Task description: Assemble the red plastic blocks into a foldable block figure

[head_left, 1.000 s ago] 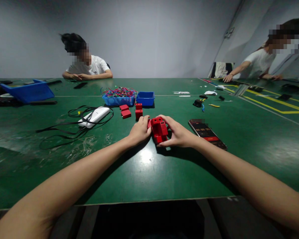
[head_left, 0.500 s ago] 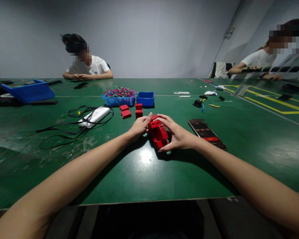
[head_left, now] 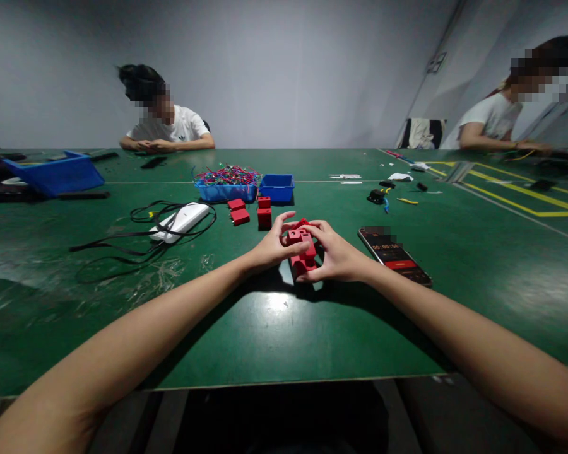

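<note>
Both of my hands are around a cluster of red plastic blocks [head_left: 305,252] near the middle of the table. Dark round holes show in the top of one block. My right hand [head_left: 337,251] grips the cluster from the right, thumb low at the near side and fingers over the far side. My left hand [head_left: 273,244] has its thumb across the blocks, and its index finger is raised at the far side. The other left fingers are partly hidden. Further off stand two red blocks [head_left: 264,218], and beside them lie two red blocks with metal pins [head_left: 240,216].
A blue bin of tangled coloured wires [head_left: 227,191] stands beside a small blue bin [head_left: 277,190]. Left lies a white power strip [head_left: 182,222] with black cable; right, a phone [head_left: 394,255]. Wire scraps [head_left: 377,196] lie further right. Two people sit at the table's far side.
My left hand has shifted right, its thumb moving over the front of the red blocks and its index finger lifting. The cluster has tilted slightly. The person on the right has lowered an arm.
</note>
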The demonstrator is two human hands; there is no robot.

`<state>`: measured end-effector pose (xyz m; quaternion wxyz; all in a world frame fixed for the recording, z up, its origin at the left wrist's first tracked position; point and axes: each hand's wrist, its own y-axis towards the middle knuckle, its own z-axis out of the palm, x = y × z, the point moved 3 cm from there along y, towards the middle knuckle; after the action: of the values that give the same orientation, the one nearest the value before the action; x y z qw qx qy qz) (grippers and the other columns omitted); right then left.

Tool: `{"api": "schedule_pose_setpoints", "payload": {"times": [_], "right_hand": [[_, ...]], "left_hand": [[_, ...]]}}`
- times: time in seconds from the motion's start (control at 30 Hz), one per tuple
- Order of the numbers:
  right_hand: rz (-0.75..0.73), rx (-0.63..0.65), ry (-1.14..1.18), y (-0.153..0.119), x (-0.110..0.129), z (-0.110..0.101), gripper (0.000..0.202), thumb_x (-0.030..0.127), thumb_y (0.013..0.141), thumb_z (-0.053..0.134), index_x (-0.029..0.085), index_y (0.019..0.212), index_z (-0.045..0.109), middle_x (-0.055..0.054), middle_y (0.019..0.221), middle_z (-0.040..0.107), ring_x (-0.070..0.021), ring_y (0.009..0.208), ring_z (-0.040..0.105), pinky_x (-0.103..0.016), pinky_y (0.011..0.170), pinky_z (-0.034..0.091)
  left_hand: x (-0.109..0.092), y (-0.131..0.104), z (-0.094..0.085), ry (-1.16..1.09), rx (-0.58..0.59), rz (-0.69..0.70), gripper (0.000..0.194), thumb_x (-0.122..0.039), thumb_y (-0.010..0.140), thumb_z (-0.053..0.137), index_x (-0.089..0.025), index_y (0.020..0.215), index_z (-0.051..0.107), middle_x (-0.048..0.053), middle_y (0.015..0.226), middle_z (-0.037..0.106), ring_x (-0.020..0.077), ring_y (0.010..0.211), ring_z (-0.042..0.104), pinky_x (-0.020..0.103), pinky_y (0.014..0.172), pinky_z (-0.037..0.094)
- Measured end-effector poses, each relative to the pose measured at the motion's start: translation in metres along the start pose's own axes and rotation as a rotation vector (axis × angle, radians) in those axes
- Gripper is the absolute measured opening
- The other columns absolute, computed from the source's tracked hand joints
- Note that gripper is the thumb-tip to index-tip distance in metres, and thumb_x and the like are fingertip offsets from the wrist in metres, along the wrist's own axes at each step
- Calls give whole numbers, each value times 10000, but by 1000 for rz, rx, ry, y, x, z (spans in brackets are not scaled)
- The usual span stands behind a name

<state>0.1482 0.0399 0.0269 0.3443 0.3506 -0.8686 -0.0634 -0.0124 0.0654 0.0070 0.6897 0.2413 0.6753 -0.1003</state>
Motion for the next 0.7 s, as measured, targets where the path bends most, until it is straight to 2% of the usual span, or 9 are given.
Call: {"api": "schedule_pose_setpoints", "payload": {"times": [0.1, 0.27, 0.33, 0.37, 0.43, 0.47, 0.57, 0.7], "right_hand": [[39, -30, 9, 0, -3, 2, 883, 448, 541, 868, 224, 1313, 504, -125, 1274, 430, -316, 1241, 491, -499, 1102, 382], [50, -13, 69, 0, -13, 1, 890, 555, 594, 819, 239, 1356, 486, -120, 1281, 430, -306, 1222, 502, -499, 1084, 398], [69, 0, 120, 2, -18, 0, 789, 620, 677, 732, 233, 1332, 522, -125, 1242, 485, -308, 1197, 517, -494, 1036, 442], [99, -17, 160, 4, -21, -1, 675, 651, 762, 629, 227, 1283, 566, -124, 1194, 535, -304, 1162, 542, -488, 999, 471], [205, -61, 305, 7, -27, -2, 567, 657, 890, 407, 207, 1132, 653, -107, 1051, 633, -280, 1027, 614, -455, 886, 529], [275, -110, 387, 8, -30, -3, 557, 641, 905, 383, 196, 1080, 669, -97, 986, 662, -259, 934, 640, -436, 828, 545], [421, -289, 549, 8, -36, -7, 379, 505, 820, 610, 191, 1024, 667, -68, 933, 705, -202, 787, 653, -374, 735, 549], [459, -374, 755, 8, -38, -13, 288, 356, 747, 706, 220, 989, 629, -47, 909, 718, -178, 766, 668, -331, 696, 552]], "left_hand": [[-5, -2, 3, 127, 21, 64, 964, -373, 571, 865, -220, 1366, 342, 184, 1456, 392, 309, 1278, 496, 450, 1040, 435], [-6, -3, 8, 217, 35, 89, 716, -339, 659, 801, -185, 1249, 425, 119, 1283, 540, 239, 1123, 583, 398, 980, 470], [-3, -2, 5, 232, -43, 81, 738, -338, 630, 821, -186, 1223, 410, 117, 1252, 544, 234, 1093, 591, 390, 951, 481], [-1, -2, 3, 242, -97, 72, 754, -343, 612, 834, -185, 1207, 400, 115, 1229, 549, 231, 1080, 594, 388, 939, 485], [3, 0, -1, 267, -227, 37, 767, -370, 584, 854, -179, 1164, 391, 102, 1154, 570, 221, 1034, 604, 382, 913, 492], [5, 0, -4, 283, -287, 12, 757, -391, 574, 860, -177, 1133, 398, 90, 1109, 582, 214, 1002, 609, 379, 895, 497], [8, 1, -7, 311, -376, -23, 710, -440, 560, 866, -176, 1058, 435, 55, 1009, 601, 196, 926, 615, 369, 852, 505], [4, 1, -3, 239, -310, 28, 650, -419, 570, 867, -175, 1017, 463, 36, 958, 612, 171, 856, 624, 345, 803, 516]]}}
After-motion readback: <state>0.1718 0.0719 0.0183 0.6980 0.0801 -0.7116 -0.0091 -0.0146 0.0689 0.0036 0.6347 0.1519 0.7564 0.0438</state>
